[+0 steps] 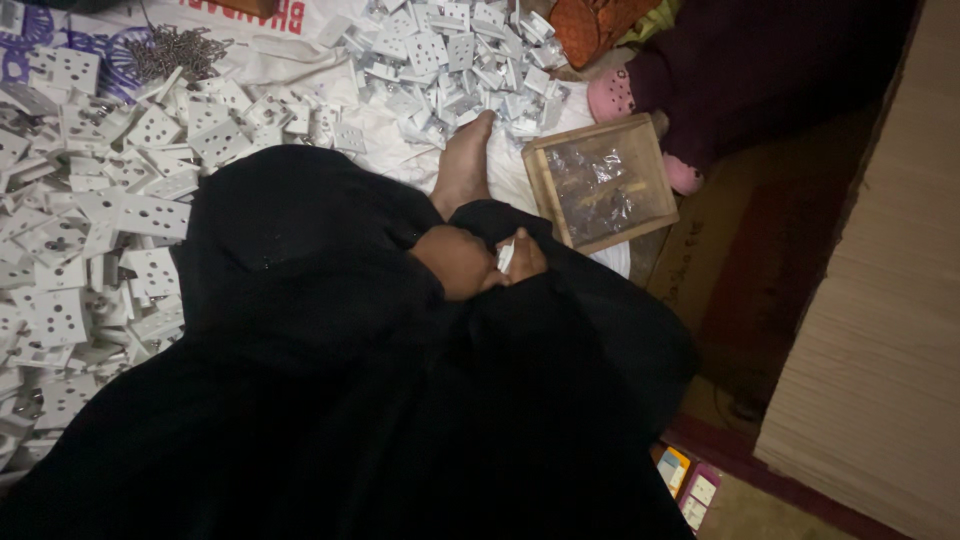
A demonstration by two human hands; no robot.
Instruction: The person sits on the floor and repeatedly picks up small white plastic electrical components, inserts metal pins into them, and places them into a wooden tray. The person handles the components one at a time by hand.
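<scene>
In the lap, amid black cloth, the left hand (455,262) and right hand (522,258) meet, pinched together on a small white plate (506,257) whose edge shows between the fingers. It looks light, stiff and thin (likely smooth plastic or painted metal, so a little slippery), best gripped by its edges. At 1 o'clock from the hands sits a wooden box (601,181) of clear packets, a bare foot (464,160) at 12, and plate heaps (110,190) beyond from 9 to 12.

a home floor used for piecework: heaps of white socket plates (90,220) on a spread cloth (290,60), a wooden box (601,183) of parts, bare foot (463,165).
</scene>
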